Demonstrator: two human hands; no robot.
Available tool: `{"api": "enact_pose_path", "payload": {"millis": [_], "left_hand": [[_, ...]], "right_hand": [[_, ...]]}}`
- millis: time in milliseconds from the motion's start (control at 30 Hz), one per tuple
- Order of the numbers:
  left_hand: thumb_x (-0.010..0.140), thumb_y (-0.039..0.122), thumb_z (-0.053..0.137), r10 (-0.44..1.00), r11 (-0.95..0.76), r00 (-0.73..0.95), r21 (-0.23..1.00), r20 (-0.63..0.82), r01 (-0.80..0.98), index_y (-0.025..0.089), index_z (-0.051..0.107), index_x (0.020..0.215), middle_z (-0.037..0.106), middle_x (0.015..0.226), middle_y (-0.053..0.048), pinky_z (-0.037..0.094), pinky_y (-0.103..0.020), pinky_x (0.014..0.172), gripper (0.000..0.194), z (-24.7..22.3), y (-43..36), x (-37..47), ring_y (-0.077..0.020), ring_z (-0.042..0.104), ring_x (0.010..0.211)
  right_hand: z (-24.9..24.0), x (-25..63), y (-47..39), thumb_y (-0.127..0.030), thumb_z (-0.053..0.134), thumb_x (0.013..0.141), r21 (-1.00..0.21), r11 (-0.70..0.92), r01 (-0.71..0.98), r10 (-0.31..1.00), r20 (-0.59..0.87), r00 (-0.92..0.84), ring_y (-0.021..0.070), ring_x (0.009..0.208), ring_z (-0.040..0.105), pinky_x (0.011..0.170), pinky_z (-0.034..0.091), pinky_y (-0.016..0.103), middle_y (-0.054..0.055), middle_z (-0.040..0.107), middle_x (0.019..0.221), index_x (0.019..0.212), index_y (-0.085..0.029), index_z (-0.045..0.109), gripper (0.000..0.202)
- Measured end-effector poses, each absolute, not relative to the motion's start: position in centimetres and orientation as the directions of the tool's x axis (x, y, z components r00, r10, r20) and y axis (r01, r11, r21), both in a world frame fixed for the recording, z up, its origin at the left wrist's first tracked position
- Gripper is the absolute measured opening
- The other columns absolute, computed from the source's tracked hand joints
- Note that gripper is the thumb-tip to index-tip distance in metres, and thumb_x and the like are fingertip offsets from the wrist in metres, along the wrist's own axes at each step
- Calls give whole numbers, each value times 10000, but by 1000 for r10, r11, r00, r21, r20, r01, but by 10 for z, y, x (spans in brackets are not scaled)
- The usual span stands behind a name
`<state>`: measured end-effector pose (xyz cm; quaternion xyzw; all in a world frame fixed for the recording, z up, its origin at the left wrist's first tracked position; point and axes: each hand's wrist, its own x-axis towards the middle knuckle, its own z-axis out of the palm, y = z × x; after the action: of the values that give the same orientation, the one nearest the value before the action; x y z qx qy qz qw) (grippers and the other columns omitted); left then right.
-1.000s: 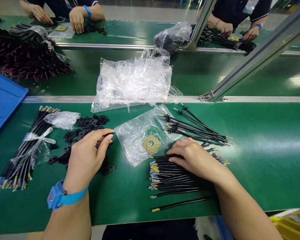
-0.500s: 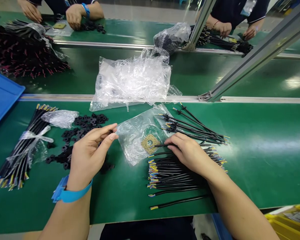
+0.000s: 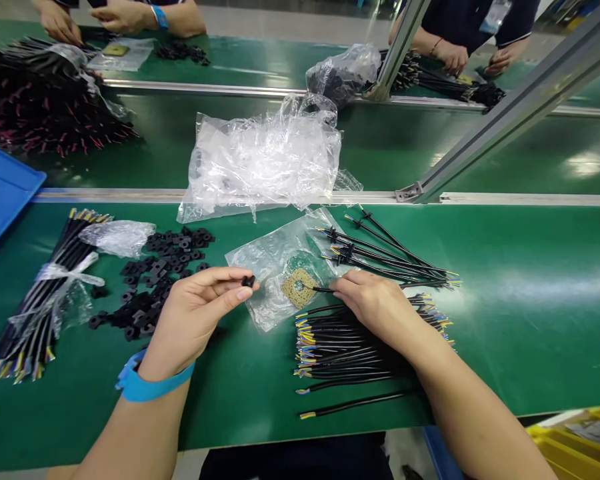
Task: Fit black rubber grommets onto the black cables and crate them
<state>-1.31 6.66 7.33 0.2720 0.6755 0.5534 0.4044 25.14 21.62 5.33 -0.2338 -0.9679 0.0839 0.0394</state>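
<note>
Between thumb and fingers, my left hand [image 3: 203, 310] pinches a small black rubber grommet [image 3: 249, 282] over the left part of a clear plastic bag [image 3: 265, 267]. My right hand [image 3: 373, 300] grips a black cable [image 3: 323, 289], whose end points left over a tan square sponge [image 3: 291, 291] with a hole in its middle. The sponge lies on the bag. Below my right hand is a row of black cables [image 3: 340, 347] with blue and yellow wire ends. Cables with black grommets on them [image 3: 375, 250] lie above it. Loose black grommets [image 3: 155, 273] are scattered behind my left hand.
A tied cable bundle [image 3: 55, 287] lies at left, near a blue tray [image 3: 5, 193]. Crumpled plastic bags [image 3: 270, 160] rest across the metal rail [image 3: 130, 195]. A slanted metal post [image 3: 480, 127] rises at right. Co-workers' hands [image 3: 125, 17] work across the bench.
My left hand has moved right with the grommet, which now shows more clearly. The cable end in my right hand has shifted onto the sponge. A co-worker's hand has lifted from the far table.
</note>
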Motion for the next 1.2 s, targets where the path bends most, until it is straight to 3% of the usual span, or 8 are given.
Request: {"api": "enact_pose_path", "payload": {"millis": [100,267,367,667,833,1000,1200], "left_hand": [[603,417,984,815,229,-495,952,-302,-204,222,799,826,792,783,-39,654,-250,697,349,75,71,-9,-246,806,838],[494,383,1032,807,204,-455,900,-377,-384,188,790,757,749,664,-12,616,-202,604,407,79,76,2,-187,781,673],[439,380,1047,815,202,-400,852,-420,-483,183,780,729,751,647,-7,594,-179,566,440,79,79,9,-158,763,615],[477,373,1042,849,258,-278,811,-450,-525,175,767,727,708,580,11,559,-165,551,421,80,76,18,-152,759,603],[454,396,1044,831,253,-309,810,-462,-529,178,764,712,693,564,21,552,-169,535,439,82,76,21,-144,743,567],[503,378,1034,834,225,-356,850,-421,-477,190,781,746,705,576,22,575,-158,567,398,79,76,20,-132,747,580],[590,278,990,899,252,-299,937,-319,-244,185,802,768,783,661,-44,634,-236,603,275,76,69,19,-188,770,620]], "right_hand": [[54,252,216,-194,582,1034,-217,884,414,442,105,-891,195,783,697,679,541,291,43,719,865,1035,-190,734,152],[70,249,207,-187,551,1055,-494,834,247,455,360,-815,162,873,737,804,606,274,60,763,997,1126,-181,710,174],[80,246,198,-174,571,1044,-560,814,152,455,455,-766,144,847,742,781,619,251,53,768,979,1146,-195,711,174],[76,240,185,-150,595,1026,-495,861,116,417,557,-718,138,797,734,736,625,245,53,760,899,1156,-179,724,186],[74,242,183,-82,602,999,-302,943,137,305,626,-718,129,689,658,658,560,249,58,760,895,1165,-156,711,212],[81,249,183,-70,500,1015,-153,982,110,180,587,-790,163,741,666,668,533,300,76,768,937,1290,-151,668,333],[80,248,182,-71,567,997,-239,957,166,276,570,-774,142,705,654,654,539,280,52,769,938,1213,-183,695,276]]}}
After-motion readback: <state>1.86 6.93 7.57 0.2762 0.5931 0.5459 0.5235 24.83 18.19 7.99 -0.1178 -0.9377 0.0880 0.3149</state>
